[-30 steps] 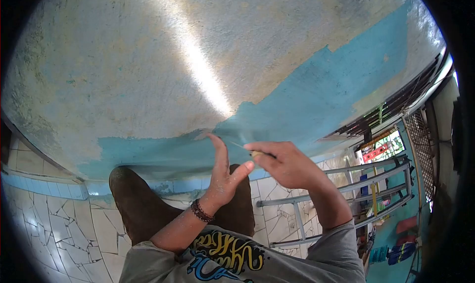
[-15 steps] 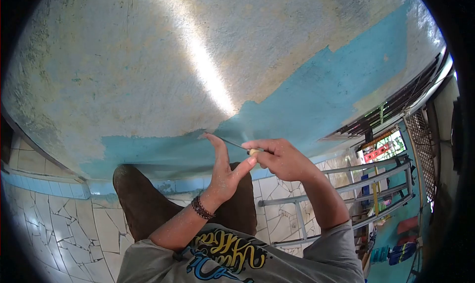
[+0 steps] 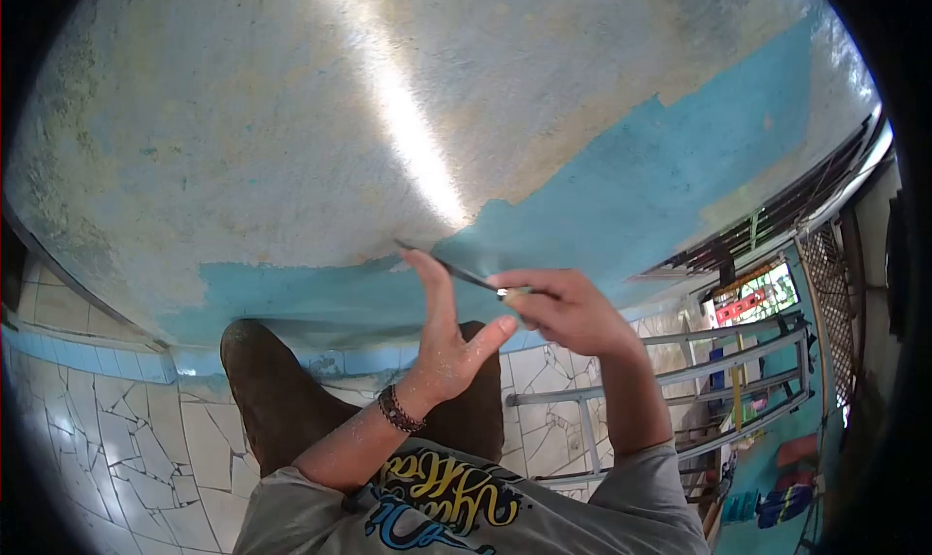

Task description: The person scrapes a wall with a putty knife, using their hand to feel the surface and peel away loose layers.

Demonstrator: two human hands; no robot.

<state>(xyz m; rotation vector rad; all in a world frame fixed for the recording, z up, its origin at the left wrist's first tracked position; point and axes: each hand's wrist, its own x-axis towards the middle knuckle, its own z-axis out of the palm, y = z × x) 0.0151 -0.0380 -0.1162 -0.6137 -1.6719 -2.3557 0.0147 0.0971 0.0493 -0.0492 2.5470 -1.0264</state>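
My right hand (image 3: 568, 310) is closed around the pale handle of a scraper (image 3: 464, 275), whose thin dark metal blade slants up to the left. The blade's tip rests at or very near the wall (image 3: 291, 167), close to the ragged edge where light blue paint (image 3: 621, 181) meets the bare greyish surface. My left hand (image 3: 442, 336) has its fingers stretched upward, with the fingertips beside the blade near its tip. Its thumb points right, apart from the fingers and just below the handle. Pale dust speckles the left hand and forearm.
My knees (image 3: 254, 361) are close to the wall's foot, above a cracked-tile floor (image 3: 126, 448). A metal ladder (image 3: 582, 409) lies to the right. Beyond it are a window (image 3: 752, 298) and stacked household items. Dark slats (image 3: 757, 227) run along the wall at right.
The scraper's tip has moved slightly up the wall. My right hand has shifted a little to the right, and my left thumb has come away from the handle.
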